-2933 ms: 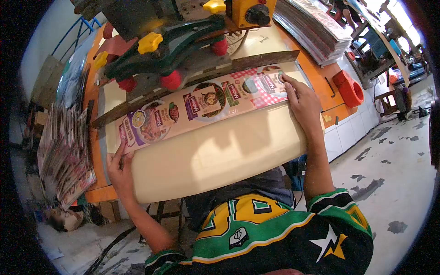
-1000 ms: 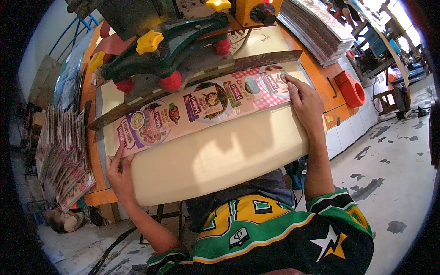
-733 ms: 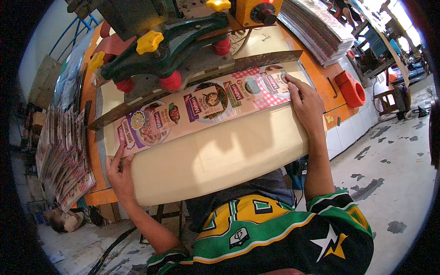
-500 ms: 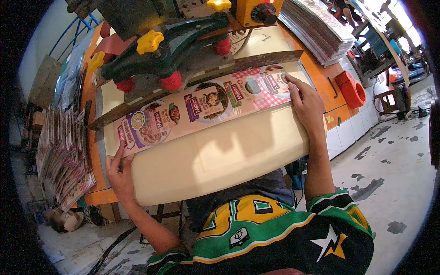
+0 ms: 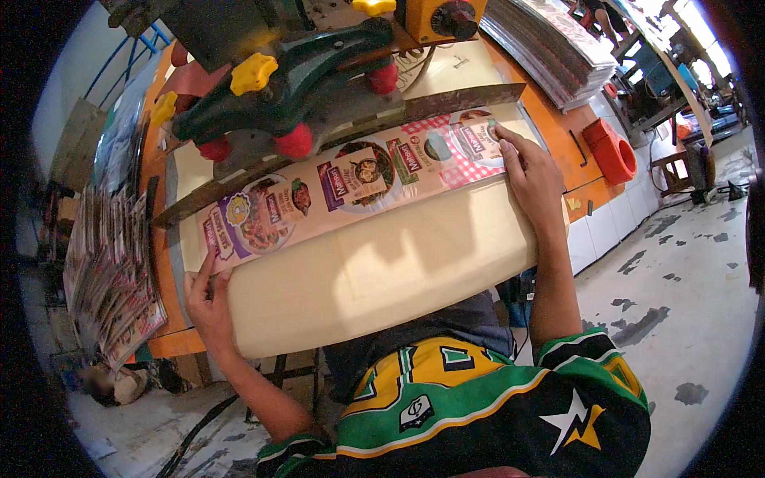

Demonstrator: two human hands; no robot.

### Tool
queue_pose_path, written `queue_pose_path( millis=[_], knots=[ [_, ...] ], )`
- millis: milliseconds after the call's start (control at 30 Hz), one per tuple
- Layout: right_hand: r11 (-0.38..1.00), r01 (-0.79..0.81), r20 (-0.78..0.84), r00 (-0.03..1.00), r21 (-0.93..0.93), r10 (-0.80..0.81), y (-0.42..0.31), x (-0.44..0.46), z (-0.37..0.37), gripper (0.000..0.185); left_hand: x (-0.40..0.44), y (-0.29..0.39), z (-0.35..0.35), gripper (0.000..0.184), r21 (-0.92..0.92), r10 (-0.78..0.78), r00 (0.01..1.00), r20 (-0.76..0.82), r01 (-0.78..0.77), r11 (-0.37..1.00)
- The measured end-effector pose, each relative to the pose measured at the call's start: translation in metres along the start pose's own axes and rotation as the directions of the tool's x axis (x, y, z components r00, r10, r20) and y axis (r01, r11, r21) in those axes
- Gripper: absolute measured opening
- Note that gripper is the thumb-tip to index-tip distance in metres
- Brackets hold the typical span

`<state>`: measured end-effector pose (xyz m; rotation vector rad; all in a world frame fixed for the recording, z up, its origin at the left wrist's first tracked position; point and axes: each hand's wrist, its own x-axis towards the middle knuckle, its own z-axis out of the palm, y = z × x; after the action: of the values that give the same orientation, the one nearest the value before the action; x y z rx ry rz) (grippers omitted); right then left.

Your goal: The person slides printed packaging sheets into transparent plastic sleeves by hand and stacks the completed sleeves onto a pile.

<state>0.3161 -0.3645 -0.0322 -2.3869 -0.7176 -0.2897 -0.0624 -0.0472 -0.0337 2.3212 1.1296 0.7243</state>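
Shifted slightly leftward in view since half a second ago is the green machine arm (image 5: 319, 76), its upper machinery cut off. By the left hand's (image 5: 211, 307) forefinger, the printed strip (image 5: 315, 191) is touched at its lower left corner; its far end is met by the right hand's (image 5: 527, 169) fingertips. Some fingers are hidden; whether either edge is pinched or only pressed cannot be told. Strip and hands are seen as before.

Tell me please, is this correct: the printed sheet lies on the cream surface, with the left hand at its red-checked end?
Not quite: in the head view, the left hand is at the purple-printed end; the right hand is at the red-checked one. The printed sheet does lie on the cream surface.
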Motion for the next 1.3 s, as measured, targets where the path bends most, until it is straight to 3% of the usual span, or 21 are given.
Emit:
queue_pose_path(
  millis=[1300],
  knots=[
    [1.000,-0.008,0.007,1.000,-0.002,0.008,-0.0031,0.0000,-0.0018,0.029,0.0000,0.0011,-0.0005,0.044,0.016,0.017,1.000,-0.015,-0.017,1.000]
  ],
)
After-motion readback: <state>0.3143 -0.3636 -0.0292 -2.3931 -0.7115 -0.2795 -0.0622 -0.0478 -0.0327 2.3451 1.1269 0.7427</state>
